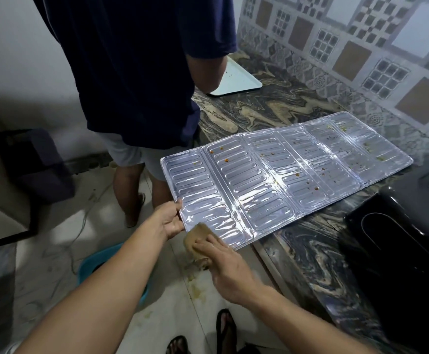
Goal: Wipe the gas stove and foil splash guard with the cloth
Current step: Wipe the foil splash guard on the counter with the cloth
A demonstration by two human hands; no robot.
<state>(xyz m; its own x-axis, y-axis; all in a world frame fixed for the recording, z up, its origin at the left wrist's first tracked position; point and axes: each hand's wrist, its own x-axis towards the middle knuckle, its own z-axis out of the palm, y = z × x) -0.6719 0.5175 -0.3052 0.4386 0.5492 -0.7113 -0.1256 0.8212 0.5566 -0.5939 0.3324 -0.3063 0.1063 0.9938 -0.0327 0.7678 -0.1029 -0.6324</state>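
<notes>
The foil splash guard [279,175] lies flat across the marble counter, its near end jutting past the counter edge. Brown and green food spots dot its panels. My left hand [168,219] grips the overhanging near-left edge, thumb on top. My right hand [223,264] presses a brown cloth [199,237] onto the guard's near corner, fingers lying over the cloth. The black gas stove [399,251] sits at the right on the counter, apart from both hands.
Another person in a dark shirt [136,72] stands close at the counter's left end. A white tray [236,77] lies behind them. A teal basin [101,261] sits on the floor under my left arm. Patterned tiles [348,47] back the counter [297,246].
</notes>
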